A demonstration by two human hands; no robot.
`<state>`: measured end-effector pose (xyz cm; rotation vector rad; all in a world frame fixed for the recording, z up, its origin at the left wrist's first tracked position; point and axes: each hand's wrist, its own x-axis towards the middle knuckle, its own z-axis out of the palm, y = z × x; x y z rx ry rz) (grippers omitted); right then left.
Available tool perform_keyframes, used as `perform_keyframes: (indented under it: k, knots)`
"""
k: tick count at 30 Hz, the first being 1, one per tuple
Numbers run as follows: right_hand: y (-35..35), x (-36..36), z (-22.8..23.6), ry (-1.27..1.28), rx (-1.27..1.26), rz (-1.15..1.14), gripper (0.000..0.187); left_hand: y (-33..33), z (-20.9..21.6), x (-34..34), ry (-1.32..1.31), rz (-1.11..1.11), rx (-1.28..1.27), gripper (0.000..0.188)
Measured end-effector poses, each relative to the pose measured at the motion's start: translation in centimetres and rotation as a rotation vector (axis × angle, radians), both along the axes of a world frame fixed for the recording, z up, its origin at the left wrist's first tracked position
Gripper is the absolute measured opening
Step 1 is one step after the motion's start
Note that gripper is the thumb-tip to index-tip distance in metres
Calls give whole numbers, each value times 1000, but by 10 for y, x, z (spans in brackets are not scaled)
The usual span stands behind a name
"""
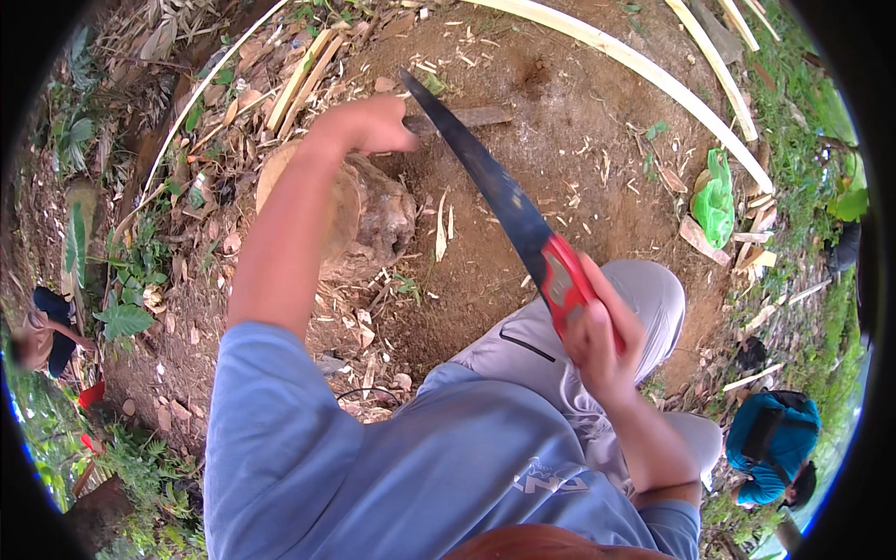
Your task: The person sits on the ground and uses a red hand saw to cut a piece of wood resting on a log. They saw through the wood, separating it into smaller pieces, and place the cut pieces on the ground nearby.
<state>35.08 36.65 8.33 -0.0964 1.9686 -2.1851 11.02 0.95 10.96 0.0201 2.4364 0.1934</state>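
Observation:
In my right hand [602, 341] is a hand saw [490, 182], gripped by its red and grey handle. Its long dark blade points up and left, and the tip is close to my left hand. My left hand [369, 124] is closed above a cut log stump [378, 210]. From its fingers a flat, dark brown, blade-like piece [471, 118] sticks out to the right, passing behind the saw blade. The end inside my fist is hidden.
Long pale wood strips [635, 58] lie across the ground ahead and to the right. Short wood sticks [303, 82] rest beyond the stump. A green plastic bag [714, 201] lies at right. A person in a teal shirt [773, 434] is at lower right, another person [47, 334] at far left.

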Motion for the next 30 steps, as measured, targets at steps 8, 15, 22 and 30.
perform_keyframes:
  k: [8,15,22,30]
  knots:
    - [-165,-178,-49,195,-129,-145,43,1,-17,-7,95,-20,-1,49]
    - [-49,-32,-16,-31,-103,-70,49,3,-12,-13,6,-24,22,45]
    - [20,13,20,-11,57,4,50,2,-4,0,-24,7,-4,41]
    - [-163,-178,-57,185,-184,-144,45,10,1,-4,57,-25,20,45]
